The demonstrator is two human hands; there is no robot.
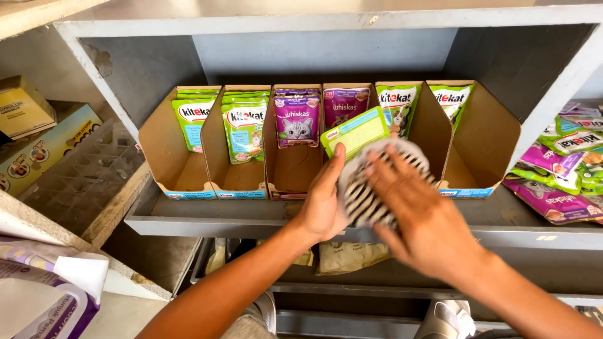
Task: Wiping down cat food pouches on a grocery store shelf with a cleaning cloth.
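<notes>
Striped black-and-white cloth (370, 188) pressed between both hands, in front of the cardboard trays (188, 182) on the grey shelf (207, 216). Left hand (323, 201) flat against its left edge, right hand (418, 220) spread on top, fingers apart. Green pouch (356, 130) pinned behind the cloth, leaning at the fourth tray. More pouches (559, 169) piled loose at right.

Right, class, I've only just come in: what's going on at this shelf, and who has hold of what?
A person stands at a grey shelf lined with six open cardboard display boxes of green and purple pet food pouches. Both hands are at the fourth box from the left. The left hand and the right hand hold a black-and-white striped pouch, with a green pouch just behind it. More loose pouches lie piled at the right.
</notes>
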